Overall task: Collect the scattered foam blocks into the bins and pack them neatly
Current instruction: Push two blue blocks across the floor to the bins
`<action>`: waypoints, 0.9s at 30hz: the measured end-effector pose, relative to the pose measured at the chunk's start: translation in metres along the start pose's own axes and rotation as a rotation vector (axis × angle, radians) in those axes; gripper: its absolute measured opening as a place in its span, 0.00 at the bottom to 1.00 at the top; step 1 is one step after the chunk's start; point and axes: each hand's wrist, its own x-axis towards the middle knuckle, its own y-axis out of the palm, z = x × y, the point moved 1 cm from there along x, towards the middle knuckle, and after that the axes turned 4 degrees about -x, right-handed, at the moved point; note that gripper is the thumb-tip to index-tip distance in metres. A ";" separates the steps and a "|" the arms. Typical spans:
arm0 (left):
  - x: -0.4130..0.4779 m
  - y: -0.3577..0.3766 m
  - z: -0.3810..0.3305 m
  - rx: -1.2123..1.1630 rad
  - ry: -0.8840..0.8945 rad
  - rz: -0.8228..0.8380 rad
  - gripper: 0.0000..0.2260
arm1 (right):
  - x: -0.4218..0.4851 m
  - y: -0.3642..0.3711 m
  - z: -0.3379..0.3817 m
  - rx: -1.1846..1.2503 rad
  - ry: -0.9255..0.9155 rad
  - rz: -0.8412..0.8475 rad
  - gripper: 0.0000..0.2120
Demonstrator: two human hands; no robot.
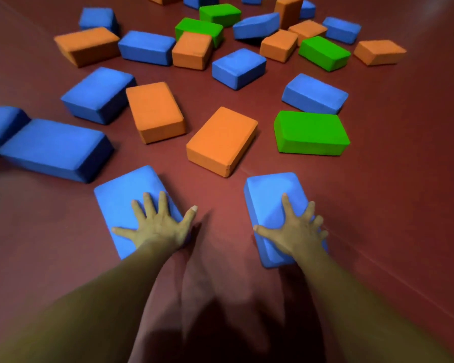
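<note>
On the dark red floor (404,179), at the near edge of the scatter, two blocks are being taken up. The left hand (155,226) is spread flat on the left blue block (126,195). The right hand (296,231) is clasped across the right blue block (268,195), its outer fingers bent over the edge. No bins are seen. Collection seems barely begun, and firm grips and a lift are called for next.

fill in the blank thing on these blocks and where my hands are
The left hand lies spread on the left block, which is ___. The right hand grips the right block, also ___. The middle block just beyond them is ___. The nearest green block lies to its ___.
Missing: blue; blue; orange; right.
</note>
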 end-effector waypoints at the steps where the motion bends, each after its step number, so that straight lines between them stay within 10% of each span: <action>1: 0.000 -0.002 0.007 -0.005 -0.007 -0.012 0.45 | -0.005 0.004 0.012 -0.009 -0.018 -0.015 0.58; 27: 0.040 -0.006 0.015 -0.130 -0.195 -0.043 0.54 | -0.035 0.032 0.127 -0.013 -0.227 -0.048 0.54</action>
